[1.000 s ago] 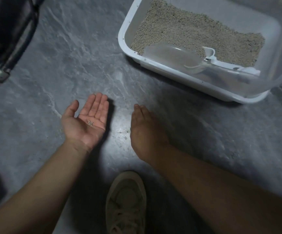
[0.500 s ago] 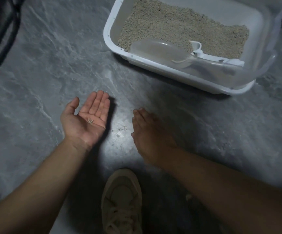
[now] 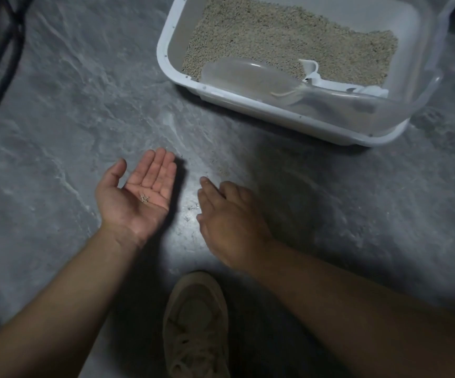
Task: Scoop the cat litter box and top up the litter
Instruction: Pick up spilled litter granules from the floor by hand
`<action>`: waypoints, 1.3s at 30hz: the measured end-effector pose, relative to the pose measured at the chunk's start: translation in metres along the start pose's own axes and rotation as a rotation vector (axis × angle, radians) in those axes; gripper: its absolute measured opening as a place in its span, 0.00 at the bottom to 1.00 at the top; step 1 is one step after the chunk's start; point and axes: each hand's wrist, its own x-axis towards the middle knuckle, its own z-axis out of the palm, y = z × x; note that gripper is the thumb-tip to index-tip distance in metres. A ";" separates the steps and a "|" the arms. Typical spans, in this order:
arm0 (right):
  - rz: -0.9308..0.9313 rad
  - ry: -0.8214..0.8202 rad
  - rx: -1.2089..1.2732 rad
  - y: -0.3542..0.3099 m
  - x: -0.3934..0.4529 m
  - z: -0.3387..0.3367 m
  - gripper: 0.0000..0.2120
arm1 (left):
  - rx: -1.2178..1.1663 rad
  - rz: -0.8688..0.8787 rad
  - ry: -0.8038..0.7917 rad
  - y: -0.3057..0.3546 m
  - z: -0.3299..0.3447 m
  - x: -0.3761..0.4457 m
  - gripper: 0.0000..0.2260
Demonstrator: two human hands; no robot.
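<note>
A white litter box (image 3: 248,100) stands on the grey floor at the upper right, with beige litter (image 3: 289,42) spread across its far part. A translucent scoop (image 3: 248,76) lies inside along the near wall. My left hand (image 3: 136,197) is held palm up just above the floor, fingers straight, with a few litter grains (image 3: 144,198) resting in the palm. My right hand (image 3: 229,222) is palm down beside it, fingers reaching toward scattered grains (image 3: 190,208) on the floor between the two hands.
My beige sneaker (image 3: 196,326) stands on the floor below the hands. A dark object with black tubing (image 3: 0,50) fills the upper left corner. More spilled grains (image 3: 220,170) lie on the grey marbled floor in front of the box.
My right hand has shifted slightly right and its fingers have spread a little over the floor grains. The left hand stays palm up with grains. The camera view has drifted.
</note>
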 end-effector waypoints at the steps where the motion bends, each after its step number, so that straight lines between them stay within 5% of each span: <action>1: -0.003 0.010 0.000 -0.004 0.004 -0.001 0.24 | 0.001 0.000 0.002 0.000 0.000 0.000 0.20; 18: 0.037 -0.051 -0.014 0.026 -0.028 0.002 0.24 | 0.010 -0.012 0.006 -0.004 0.003 -0.003 0.20; 39: 0.067 0.117 0.046 0.030 0.000 0.003 0.20 | 0.046 -0.029 -0.001 -0.012 0.006 -0.002 0.21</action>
